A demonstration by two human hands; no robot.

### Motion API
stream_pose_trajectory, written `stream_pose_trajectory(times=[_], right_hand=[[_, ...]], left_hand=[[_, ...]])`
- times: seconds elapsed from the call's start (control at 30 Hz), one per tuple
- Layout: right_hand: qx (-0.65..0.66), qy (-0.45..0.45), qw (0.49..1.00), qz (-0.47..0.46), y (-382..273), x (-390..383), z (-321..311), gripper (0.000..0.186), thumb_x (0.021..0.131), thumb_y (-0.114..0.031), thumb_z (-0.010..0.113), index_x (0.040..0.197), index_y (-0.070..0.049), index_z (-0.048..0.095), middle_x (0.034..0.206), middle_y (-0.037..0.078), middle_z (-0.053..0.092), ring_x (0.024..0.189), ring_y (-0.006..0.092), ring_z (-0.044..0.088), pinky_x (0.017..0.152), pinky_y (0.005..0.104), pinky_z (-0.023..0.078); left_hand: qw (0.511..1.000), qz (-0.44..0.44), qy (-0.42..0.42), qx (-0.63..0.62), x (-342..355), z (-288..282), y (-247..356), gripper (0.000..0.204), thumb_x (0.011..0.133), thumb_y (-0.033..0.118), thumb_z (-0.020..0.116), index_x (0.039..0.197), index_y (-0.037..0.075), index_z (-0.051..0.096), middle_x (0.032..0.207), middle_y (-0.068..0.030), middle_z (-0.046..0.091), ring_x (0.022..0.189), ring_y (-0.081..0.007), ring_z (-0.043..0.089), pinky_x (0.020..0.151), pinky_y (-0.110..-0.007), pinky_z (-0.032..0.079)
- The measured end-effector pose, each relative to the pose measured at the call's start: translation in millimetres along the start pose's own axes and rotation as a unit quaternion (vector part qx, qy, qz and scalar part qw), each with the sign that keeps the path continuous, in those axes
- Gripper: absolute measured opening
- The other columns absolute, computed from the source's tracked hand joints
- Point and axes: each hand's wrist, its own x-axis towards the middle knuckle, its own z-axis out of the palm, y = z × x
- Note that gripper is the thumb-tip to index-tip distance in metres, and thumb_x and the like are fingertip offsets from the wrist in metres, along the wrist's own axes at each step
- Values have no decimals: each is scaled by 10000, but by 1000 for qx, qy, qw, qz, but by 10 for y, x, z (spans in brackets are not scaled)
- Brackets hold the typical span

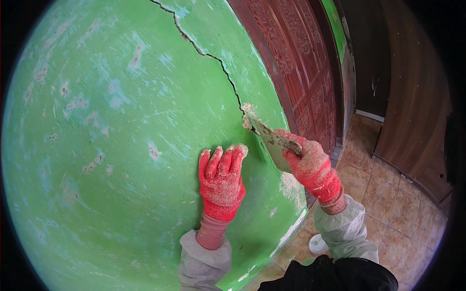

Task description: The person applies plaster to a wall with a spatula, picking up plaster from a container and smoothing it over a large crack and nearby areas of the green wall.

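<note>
A jagged dark crack (222, 64) runs down the green painted wall (160, 111). My right hand (313, 167), in a dusty red work glove, is wrapped round the handle of a trowel (273, 145). The trowel's dirty metal blade slants up to the left, its tip against the wall at the crack. Pale crumbly filler (248, 109) sticks on and around the crack there. Lower left of the blade, my left hand (222, 179), gloved the same way, rests on the wall with its fingers stretched upward. It holds nothing, and its fingertips are coated with pale material.
A carved dark red door (296, 63) stands right of the wall's edge. Brown wooden panels (412, 97) are farther right. Below lies a tiled floor (388, 199), with a round white object (317, 244) near my right sleeve. Scraped patches mark the wall.
</note>
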Motion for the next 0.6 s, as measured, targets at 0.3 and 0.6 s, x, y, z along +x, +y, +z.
stream_pose_trajectory(times=[0.3, 0.6], right_hand=[[-374, -44, 914, -149, -85, 40, 264, 517, 791, -138, 584, 1293, -146, 461, 1326, 98, 458, 1115, 300, 533, 808, 372, 511], [-369, -123, 893, -229, 107, 212, 195, 539, 758, -237, 625, 1246, -68, 470, 1332, 123, 425, 1245, 320, 391, 971, 419, 402]], left_hand=[[1000, -18, -19, -10, 89, 29, 86, 414, 711, 18, 607, 1119, 78, 577, 1148, -66, 542, 1132, -273, 456, 1022, -514, 332], [998, 6, -43, 43, 343, 118, 121, 460, 724, 71, 571, 1184, 80, 546, 1203, -73, 518, 1179, -276, 420, 1046, -510, 304]])
